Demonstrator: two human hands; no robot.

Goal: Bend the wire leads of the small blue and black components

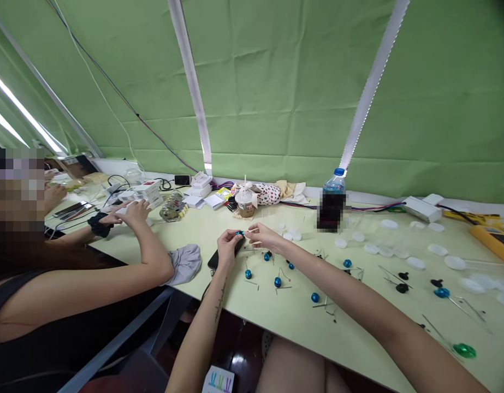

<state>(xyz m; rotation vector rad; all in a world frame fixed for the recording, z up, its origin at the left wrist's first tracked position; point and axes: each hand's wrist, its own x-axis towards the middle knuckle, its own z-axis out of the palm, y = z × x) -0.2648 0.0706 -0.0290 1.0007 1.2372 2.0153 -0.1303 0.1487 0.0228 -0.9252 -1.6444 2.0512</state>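
Note:
My left hand (228, 246) and my right hand (264, 236) meet above a pale green table. Between their fingertips is a small blue bead (239, 233), pinched by my left hand. My right fingers appear to pinch a thin wire (250, 232) running from the bead, though it is too fine to see clearly. A black phone (226, 254) lies just beneath my left hand. Several loose blue beads on wires, including one (277, 281), are scattered in front of my hands.
A co-worker's hands (131, 212) rest on white boxes (147, 192) to the left. A grey cloth (186, 264) lies near the table edge (252, 311). Further right are several white plastic discs (415, 263), black pieces (402, 287), and a green bead (464, 350).

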